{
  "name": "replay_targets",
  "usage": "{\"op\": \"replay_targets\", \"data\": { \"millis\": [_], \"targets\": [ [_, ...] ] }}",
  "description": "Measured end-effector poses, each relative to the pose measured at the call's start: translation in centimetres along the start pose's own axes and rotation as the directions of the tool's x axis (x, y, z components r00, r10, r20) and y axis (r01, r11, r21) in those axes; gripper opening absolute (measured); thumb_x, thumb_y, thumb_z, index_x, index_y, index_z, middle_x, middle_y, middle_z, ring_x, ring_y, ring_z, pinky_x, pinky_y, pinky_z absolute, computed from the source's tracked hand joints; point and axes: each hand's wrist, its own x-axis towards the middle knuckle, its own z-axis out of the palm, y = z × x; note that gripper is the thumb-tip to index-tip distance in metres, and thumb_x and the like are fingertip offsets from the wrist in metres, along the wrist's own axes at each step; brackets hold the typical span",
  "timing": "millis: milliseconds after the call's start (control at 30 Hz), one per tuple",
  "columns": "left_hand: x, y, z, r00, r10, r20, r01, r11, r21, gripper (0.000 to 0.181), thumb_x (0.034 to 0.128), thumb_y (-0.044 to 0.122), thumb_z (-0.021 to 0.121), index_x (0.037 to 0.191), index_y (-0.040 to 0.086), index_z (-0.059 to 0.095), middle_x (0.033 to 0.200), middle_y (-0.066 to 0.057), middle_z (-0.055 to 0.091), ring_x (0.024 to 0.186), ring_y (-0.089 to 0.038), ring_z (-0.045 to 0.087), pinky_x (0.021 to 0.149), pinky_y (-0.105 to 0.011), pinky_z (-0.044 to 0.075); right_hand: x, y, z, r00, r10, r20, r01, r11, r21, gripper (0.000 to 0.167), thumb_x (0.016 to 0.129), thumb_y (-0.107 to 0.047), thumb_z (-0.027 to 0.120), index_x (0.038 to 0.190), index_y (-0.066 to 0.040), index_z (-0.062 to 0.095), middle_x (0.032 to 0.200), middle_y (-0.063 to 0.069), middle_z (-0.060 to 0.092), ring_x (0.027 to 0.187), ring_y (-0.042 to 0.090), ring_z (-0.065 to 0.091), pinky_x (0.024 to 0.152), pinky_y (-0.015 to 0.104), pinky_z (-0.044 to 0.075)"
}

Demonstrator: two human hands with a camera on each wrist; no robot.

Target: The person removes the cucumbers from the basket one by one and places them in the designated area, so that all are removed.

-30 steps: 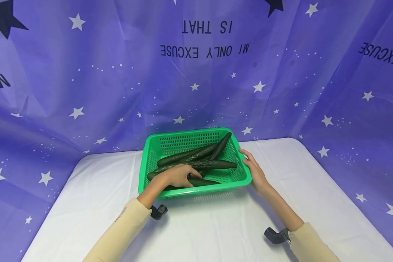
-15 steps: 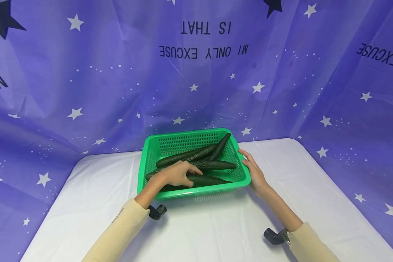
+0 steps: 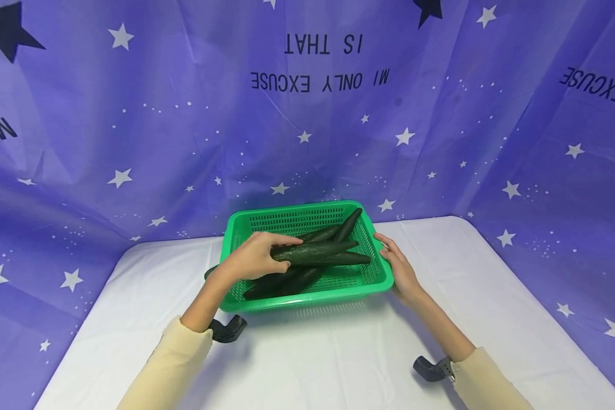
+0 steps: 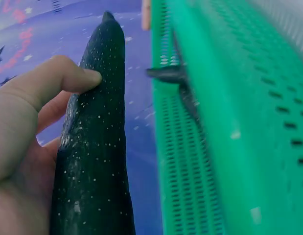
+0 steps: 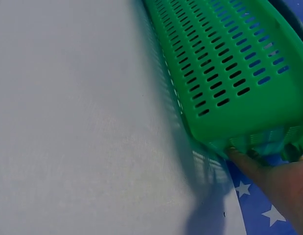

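Note:
In the head view my left hand point(image 3: 251, 257) holds a dark green cucumber point(image 3: 315, 249) above the green basket point(image 3: 318, 297), its rear end sticking out past the left rim behind the wrist. Thumb and fingers pinch the cucumber point(image 4: 95, 161) from both sides in the left wrist view, beside the basket wall point(image 4: 239, 122). Several more cucumbers point(image 3: 282, 282) lie crossed inside the basket. My right hand point(image 3: 401, 273) rests against the outside of the basket's right end, its fingers lightly bent; in the right wrist view a finger touches the basket's lower corner point(image 5: 239, 117).
The basket stands on a white-covered table point(image 3: 338, 353), close to its back edge. A purple curtain point(image 3: 307, 165) with stars and lettering hangs behind the table and along both sides. A black mount point(image 3: 228, 329) sits at the left wrist, another point(image 3: 433, 369) at the right.
From among the cucumbers in the basket, my left hand has come up and to the left with one in its grip. The right hand and the basket have stayed in place.

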Motion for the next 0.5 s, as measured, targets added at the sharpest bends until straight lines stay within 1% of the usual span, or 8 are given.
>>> {"op": "replay_targets", "data": {
  "millis": [67, 100, 133, 200, 300, 367, 433, 500],
  "targets": [
    [-1.1, 0.0, -0.8, 0.999, -0.014, -0.052, 0.014, 1.0, -0.001, 0.052, 0.0855, 0.007, 0.07, 0.137, 0.013, 0.064, 0.071, 0.002, 0.058, 0.042, -0.007, 0.022, 0.046, -0.025, 0.029, 0.0, 0.0, 0.1, 1.0, -0.005, -0.007, 0.005, 1.0, 0.012, 0.049, 0.109, -0.015, 0.028, 0.158, -0.01, 0.023, 0.156, 0.018, 0.027, 0.113, 0.015, 0.059, 0.091, 0.033, 0.053],
    [-1.6, -0.1, -1.2, 0.997, -0.026, -0.074, 0.026, 1.0, 0.009, 0.052, 0.0857, 0.008, 0.07, 0.137, 0.014, 0.064, 0.077, -0.002, 0.061, 0.042, -0.006, 0.022, 0.05, -0.026, 0.03, 0.0, 0.0, 0.2, 1.0, -0.008, -0.013, 0.009, 1.0, 0.019, 0.05, 0.109, -0.014, 0.028, 0.158, -0.01, 0.023, 0.156, 0.018, 0.028, 0.112, 0.015, 0.059, 0.09, 0.033, 0.053],
    [-2.1, -0.2, -1.5, 0.995, -0.043, -0.095, 0.044, 0.999, 0.006, 0.052, 0.0855, 0.008, 0.07, 0.137, 0.014, 0.064, 0.089, -0.006, 0.067, 0.042, -0.006, 0.022, 0.049, -0.027, 0.03, 0.0, 0.0, 0.2, 1.0, -0.011, -0.017, 0.011, 1.0, 0.025, 0.05, 0.109, -0.014, 0.029, 0.158, -0.01, 0.023, 0.155, 0.019, 0.028, 0.111, 0.015, 0.06, 0.09, 0.033, 0.053],
    [-3.3, -0.5, -2.2, 0.988, -0.076, -0.131, 0.077, 0.997, 0.002, 0.052, 0.0852, 0.009, 0.071, 0.136, 0.015, 0.064, 0.116, -0.012, 0.067, 0.042, -0.006, 0.022, 0.047, -0.027, 0.031, 0.0, 0.0, 0.3, 0.999, -0.013, -0.032, 0.014, 0.999, 0.037, 0.05, 0.109, -0.013, 0.03, 0.158, -0.009, 0.024, 0.154, 0.019, 0.029, 0.109, 0.015, 0.061, 0.088, 0.033, 0.054],
    [-5.0, -1.2, -3.0, 0.978, -0.128, -0.168, 0.129, 0.992, -0.002, 0.052, 0.0857, 0.009, 0.072, 0.137, 0.014, 0.063, 0.12, -0.018, 0.066, 0.042, -0.006, 0.023, 0.044, -0.027, 0.032, 0.0, 0.0, 0.3, 0.999, -0.014, -0.047, 0.017, 0.998, 0.058, 0.049, 0.109, -0.013, 0.03, 0.158, -0.009, 0.025, 0.154, 0.018, 0.03, 0.107, 0.015, 0.062, 0.086, 0.032, 0.055],
    [-6.1, -1.8, -3.3, 0.966, -0.169, -0.194, 0.17, 0.985, -0.014, 0.053, 0.0857, 0.009, 0.072, 0.137, 0.014, 0.063, 0.128, -0.018, 0.063, 0.042, -0.008, 0.025, 0.041, -0.026, 0.031, 0.0, 0.0, 0.3, 0.999, -0.014, -0.048, 0.018, 0.998, 0.068, 0.049, 0.11, -0.013, 0.03, 0.159, -0.009, 0.024, 0.155, 0.018, 0.029, 0.107, 0.014, 0.062, 0.085, 0.031, 0.055],
    [-7.2, -2.5, -3.6, 0.953, -0.204, -0.226, 0.206, 0.978, -0.011, 0.052, 0.0854, 0.009, 0.073, 0.137, 0.013, 0.063, 0.126, -0.017, 0.064, 0.05, -0.012, 0.038, 0.043, -0.027, 0.035, -0.1, -0.1, 0.3, 0.999, -0.017, -0.044, 0.02, 0.997, 0.076, 0.049, 0.11, -0.013, 0.03, 0.159, -0.008, 0.024, 0.155, 0.019, 0.029, 0.106, 0.014, 0.062, 0.085, 0.031, 0.055],
    [-8.2, -3.2, -3.7, 0.936, -0.231, -0.265, 0.237, 0.971, -0.011, 0.052, 0.085, 0.009, 0.073, 0.136, 0.013, 0.064, 0.123, -0.014, 0.066, 0.064, -0.017, 0.05, 0.048, -0.029, 0.039, -0.1, -0.2, 0.3, 0.999, -0.02, -0.04, 0.024, 0.996, 0.084, 0.049, 0.11, -0.013, 0.03, 0.159, -0.008, 0.024, 0.155, 0.02, 0.029, 0.106, 0.014, 0.063, 0.085, 0.031, 0.055]
  ]
}}
